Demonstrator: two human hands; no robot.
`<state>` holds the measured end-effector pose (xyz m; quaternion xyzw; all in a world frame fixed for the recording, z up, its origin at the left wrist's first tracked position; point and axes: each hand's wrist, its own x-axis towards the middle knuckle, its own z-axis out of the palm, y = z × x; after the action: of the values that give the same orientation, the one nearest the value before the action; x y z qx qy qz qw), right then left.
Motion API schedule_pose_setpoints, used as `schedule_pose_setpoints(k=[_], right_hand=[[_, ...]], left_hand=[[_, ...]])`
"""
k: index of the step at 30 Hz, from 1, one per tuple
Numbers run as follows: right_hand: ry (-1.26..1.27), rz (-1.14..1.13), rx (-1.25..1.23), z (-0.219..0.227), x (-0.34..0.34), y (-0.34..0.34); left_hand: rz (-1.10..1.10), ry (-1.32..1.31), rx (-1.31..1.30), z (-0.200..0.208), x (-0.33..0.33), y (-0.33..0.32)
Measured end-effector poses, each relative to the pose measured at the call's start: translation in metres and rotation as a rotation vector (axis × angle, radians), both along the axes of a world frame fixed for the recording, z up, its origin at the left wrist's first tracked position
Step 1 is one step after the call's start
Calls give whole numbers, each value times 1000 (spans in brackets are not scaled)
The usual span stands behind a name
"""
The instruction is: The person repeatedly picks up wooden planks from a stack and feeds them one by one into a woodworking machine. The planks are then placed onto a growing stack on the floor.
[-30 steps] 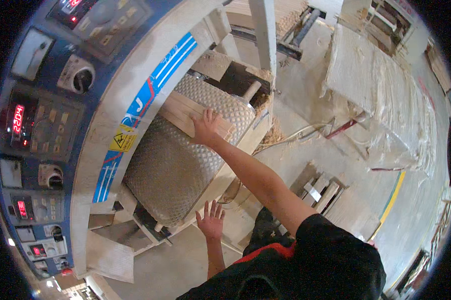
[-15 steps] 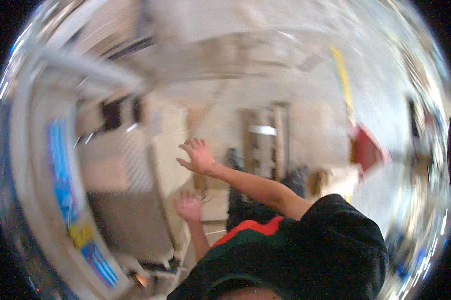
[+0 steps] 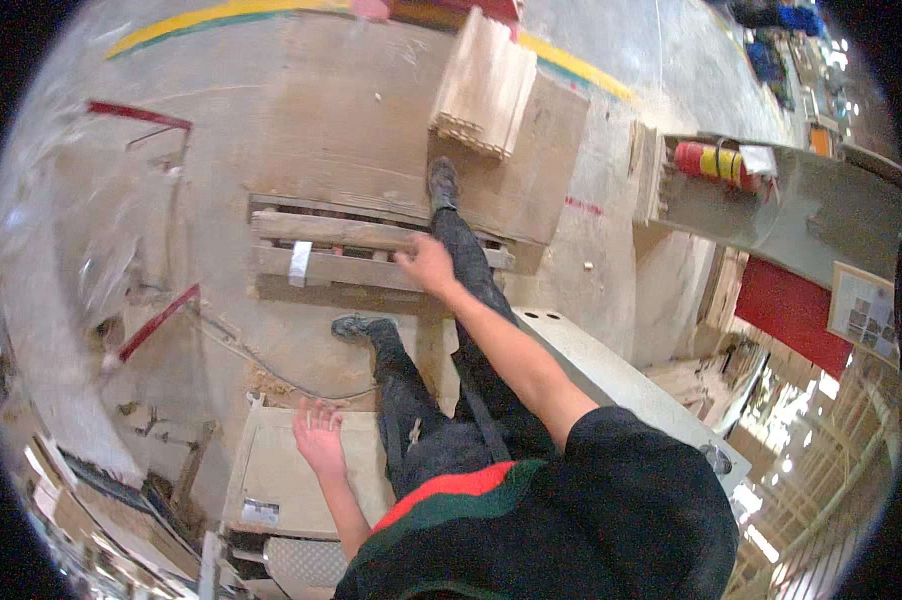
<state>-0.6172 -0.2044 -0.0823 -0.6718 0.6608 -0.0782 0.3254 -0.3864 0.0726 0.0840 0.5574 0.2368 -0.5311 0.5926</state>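
Note:
My left hand point(image 3: 321, 437) hovers over the edge of a pale machine cabinet point(image 3: 283, 465), with its fingers spread and nothing held. Farther ahead, my right hand point(image 3: 431, 265) is in the air in front of a low wooden pallet point(image 3: 341, 265). Its fingers are loosely bent and apart, and nothing shows in them. One of my feet is beyond the pallet, beside a stack of wooden strips point(image 3: 486, 90). The other foot is on the near side of the pallet.
A cardboard sheet point(image 3: 341, 130) lies under the wood stack. To the right are a pale metal housing point(image 3: 611, 375), a red and yellow cylinder point(image 3: 716, 165) on a grey surface, and a red panel point(image 3: 793, 312). Red metal bars point(image 3: 159, 323) and a cable point(image 3: 261, 370) lie left.
My view has swung from the machine on the left to the pallet and wood stack. My right hand's fingers have curled slightly; the left hand stays spread.

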Motion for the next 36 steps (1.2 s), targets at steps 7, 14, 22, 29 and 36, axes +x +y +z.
schedule_pose_setpoints(k=[7, 14, 22, 29, 36], right_hand=[[37, -255, -16, -206, -133, -145], [313, -274, -224, -320, -170, -280], [289, -234, -317, -361, -142, -324], [315, -213, -345, -370, -142, -326], [301, -203, -232, -362, -190, -329]], left_hand=[[-873, -155, 451, -69, -108, -20], [-1068, -227, 631, -95, -146, -107], [-984, -184, 790, -104, -161, -139], [-932, -136, 790, -114, -151, -150], [-1013, -194, 782, -116, -146, -149]])
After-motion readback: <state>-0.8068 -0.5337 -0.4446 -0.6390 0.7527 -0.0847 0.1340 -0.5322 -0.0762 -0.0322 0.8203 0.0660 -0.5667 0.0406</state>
